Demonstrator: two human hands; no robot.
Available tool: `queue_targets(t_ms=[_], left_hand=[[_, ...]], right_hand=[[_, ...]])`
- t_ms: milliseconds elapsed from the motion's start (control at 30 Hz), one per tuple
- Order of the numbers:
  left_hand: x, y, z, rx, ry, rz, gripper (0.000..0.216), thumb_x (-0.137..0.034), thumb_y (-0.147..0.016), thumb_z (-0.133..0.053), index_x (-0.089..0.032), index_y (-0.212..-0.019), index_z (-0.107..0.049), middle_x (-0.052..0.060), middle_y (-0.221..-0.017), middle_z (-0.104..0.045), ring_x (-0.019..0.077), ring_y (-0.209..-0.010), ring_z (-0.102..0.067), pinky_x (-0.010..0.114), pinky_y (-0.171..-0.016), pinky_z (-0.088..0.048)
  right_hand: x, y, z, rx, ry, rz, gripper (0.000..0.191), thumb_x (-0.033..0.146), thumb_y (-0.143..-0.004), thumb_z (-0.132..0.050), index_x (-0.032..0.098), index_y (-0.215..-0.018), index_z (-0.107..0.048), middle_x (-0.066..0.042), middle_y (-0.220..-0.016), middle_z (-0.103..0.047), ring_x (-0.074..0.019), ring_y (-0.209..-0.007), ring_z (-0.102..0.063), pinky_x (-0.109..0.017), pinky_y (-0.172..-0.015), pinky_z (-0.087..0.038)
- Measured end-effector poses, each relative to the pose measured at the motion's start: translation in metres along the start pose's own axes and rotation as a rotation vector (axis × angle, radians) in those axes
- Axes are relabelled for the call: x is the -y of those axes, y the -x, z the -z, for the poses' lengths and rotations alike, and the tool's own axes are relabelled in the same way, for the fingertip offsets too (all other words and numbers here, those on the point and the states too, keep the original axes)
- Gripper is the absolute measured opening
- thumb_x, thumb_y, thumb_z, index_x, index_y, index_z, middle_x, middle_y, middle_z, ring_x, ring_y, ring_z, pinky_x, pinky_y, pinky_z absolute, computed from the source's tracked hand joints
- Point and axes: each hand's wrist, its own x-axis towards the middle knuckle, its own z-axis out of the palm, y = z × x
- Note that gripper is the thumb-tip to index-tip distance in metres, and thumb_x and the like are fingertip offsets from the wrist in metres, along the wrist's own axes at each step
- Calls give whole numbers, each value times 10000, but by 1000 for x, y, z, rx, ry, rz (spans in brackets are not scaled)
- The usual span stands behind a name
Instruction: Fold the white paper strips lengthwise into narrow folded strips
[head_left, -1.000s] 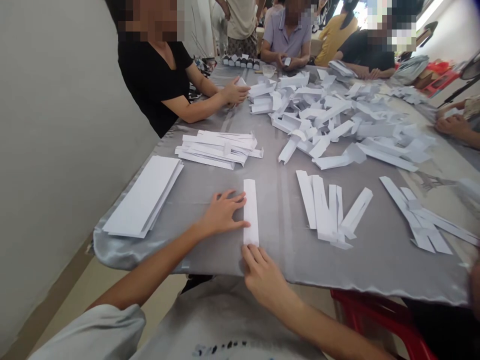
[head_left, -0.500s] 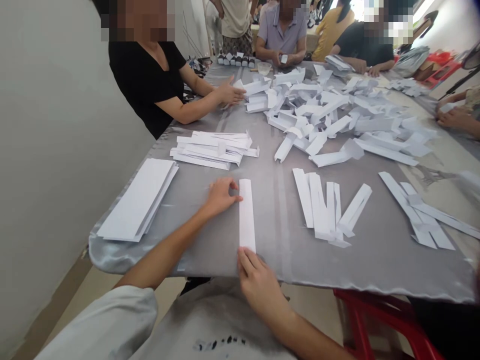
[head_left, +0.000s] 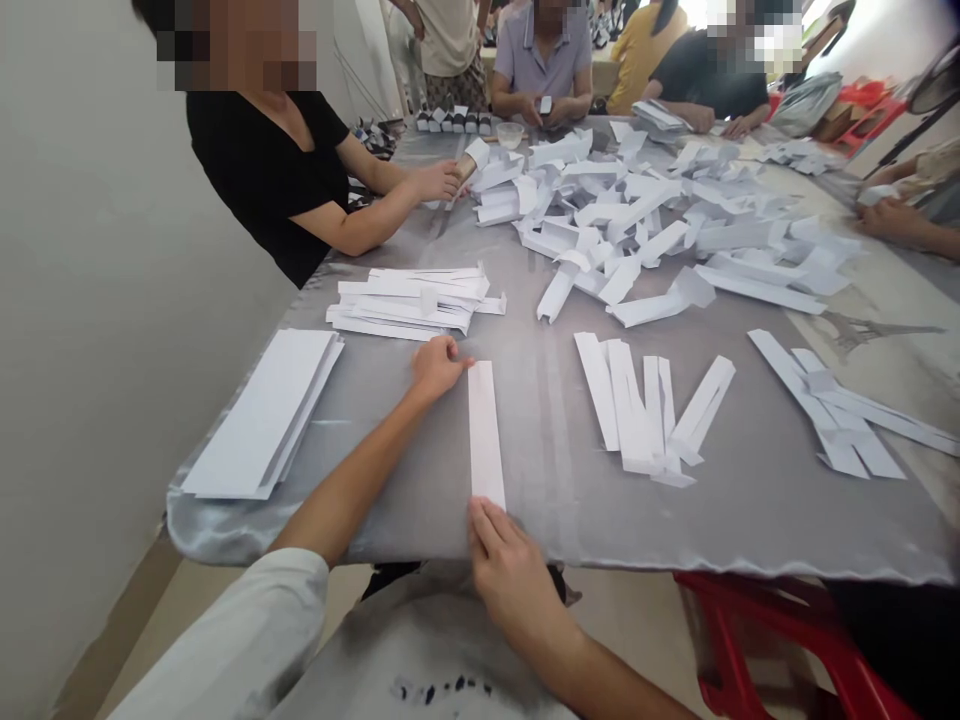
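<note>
A long folded white paper strip (head_left: 485, 432) lies lengthwise on the grey cloth-covered table (head_left: 555, 500), straight in front of me. My left hand (head_left: 437, 366) rests at its far left corner, fingers curled and pressing the paper edge. At the strip's near end my right hand (head_left: 510, 575) lies at the table's edge, fingertips pressing the paper down.
A stack of flat white sheets (head_left: 266, 410) lies at the left, a pile of folded strips (head_left: 411, 298) beyond it. More folded strips (head_left: 651, 410) lie at right, a big heap (head_left: 645, 220) mid-table. A person in black (head_left: 277, 170) and others sit around. A red stool (head_left: 787, 640) stands below right.
My left hand has slid along the strip's left edge from its middle to its far corner, fingers curling in. The right hand stays at the near end.
</note>
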Motion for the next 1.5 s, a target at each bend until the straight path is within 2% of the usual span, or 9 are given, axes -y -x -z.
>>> queue_targets(t_ms=[167, 300, 400, 467, 533, 600, 833, 1233, 1500], left_hand=[[-2, 4, -7, -61, 61, -51, 342, -267, -930, -620, -230, -681, -388, 3, -695, -516, 193, -716, -475, 343, -768, -331], [1, 20, 9, -36, 133, -128, 419, -319, -946, -586, -238, -688, -266, -16, -679, -390, 169, -695, -401, 312, -716, -326], [5, 50, 22, 145, 175, -241, 583, -488, -823, -775, -232, -679, -271, -45, -655, -344, 147, -671, -344, 299, -667, -300], [6, 74, 26, 387, 186, -392, 646, -535, -726, -872, -230, -691, -304, -64, -655, -361, 136, -659, -314, 303, -650, -262], [7, 95, 24, 475, 154, -467, 663, -547, -688, -916, -222, -699, -339, -75, -660, -408, 132, -656, -341, 308, -680, -274], [6, 108, 19, 504, 150, -449, 634, -515, -693, -926, -218, -695, -366, -70, -677, -452, 139, -673, -385, 310, -700, -285], [-5, 109, 4, 422, 197, -248, 559, -338, -745, -874, -222, -702, -329, -83, -636, -386, 139, -649, -324, 308, -676, -246], [-9, 90, -14, 272, 57, -181, 556, -381, -808, -835, -211, -710, -315, -80, -626, -410, 140, -635, -363, 344, -811, -311], [-18, 54, -21, 151, 11, -129, 556, -387, -857, -774, -209, -679, -278, -54, -621, -402, 154, -653, -386, 351, -797, -311]], right_hand=[[1, -2, 1, 42, -36, -48, 434, 82, -946, -743, -4, -1371, -735, -248, -1438, -700, -335, -1319, -686, -414, -1141, -609], [0, -2, 1, 1, -34, -54, 422, 57, -942, -735, -10, -1358, -739, -227, -1409, -724, -325, -1285, -710, -385, -1120, -625], [0, -2, 0, -7, -27, -52, 431, 34, -933, -727, -27, -1360, -731, -235, -1398, -728, -335, -1280, -714, -391, -1108, -633], [0, -2, 0, 4, -27, -50, 426, 29, -938, -716, -24, -1361, -732, -243, -1399, -724, -337, -1289, -711, -398, -1106, -635], [0, -2, 0, 12, -28, -54, 419, 30, -945, -709, -14, -1361, -735, -242, -1398, -725, -338, -1291, -712, -401, -1105, -636], [0, -2, 0, 10, -31, -59, 420, 37, -941, -715, -19, -1356, -737, -239, -1394, -729, -342, -1281, -717, -403, -1100, -639], [2, 1, -6, 9, -30, -75, 424, 27, -947, -672, 23, -1365, -749, -226, -1413, -728, -336, -1300, -715, -410, -1090, -646], [2, 4, -12, 77, -63, -80, 539, -59, -870, -637, 6, -1399, -721, -242, -1478, -682, -334, -1367, -688, -386, -1099, -638], [4, 4, -15, 75, -69, -103, 565, -64, -861, -617, 7, -1414, -712, -227, -1491, -676, -337, -1367, -689, -387, -1105, -634]])
